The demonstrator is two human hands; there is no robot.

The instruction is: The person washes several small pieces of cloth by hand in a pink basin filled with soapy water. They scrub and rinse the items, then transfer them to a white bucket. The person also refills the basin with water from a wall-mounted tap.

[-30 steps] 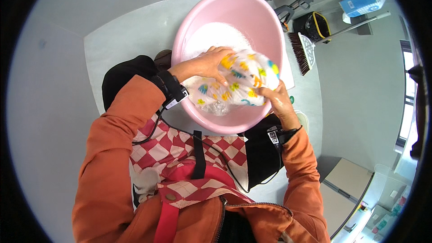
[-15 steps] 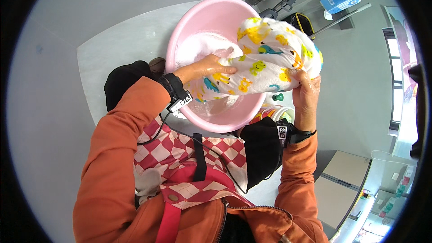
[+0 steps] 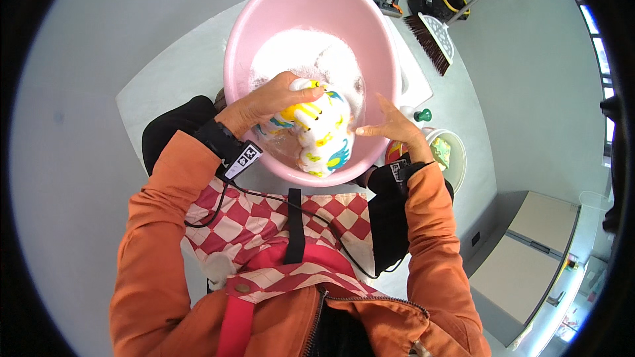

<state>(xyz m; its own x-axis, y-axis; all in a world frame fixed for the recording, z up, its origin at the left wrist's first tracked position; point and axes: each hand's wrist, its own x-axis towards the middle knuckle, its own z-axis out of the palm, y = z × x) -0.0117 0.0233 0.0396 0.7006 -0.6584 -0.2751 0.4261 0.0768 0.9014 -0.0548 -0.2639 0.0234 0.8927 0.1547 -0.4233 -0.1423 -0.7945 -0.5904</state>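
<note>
A wet white cloth with a yellow, green and blue animal print [image 3: 322, 133] lies bunched in the pink basin [image 3: 241, 46], partly above foamy water. What kind of cloth article it is, I cannot make out. My left hand [image 3: 274, 97] grips its upper left part, thumb lying across the top. To the right of the cloth is my right hand [image 3: 395, 125], fingers spread and holding nothing, over the basin's right rim. The suds [image 3: 297, 49] fill the far part of the basin.
Right of the basin stand a white bucket [image 3: 461, 162] with a green-and-yellow thing inside and a green-capped container [image 3: 422, 115]. Farther back are a broom [image 3: 436, 36] and a black bin with a yellow rim [image 3: 433, 0]. A beige cabinet [image 3: 522, 264] stands at the right.
The cloth has come down from above the basin's right side into the basin and is more bunched. My right hand has let go of it; my left hand still holds it.
</note>
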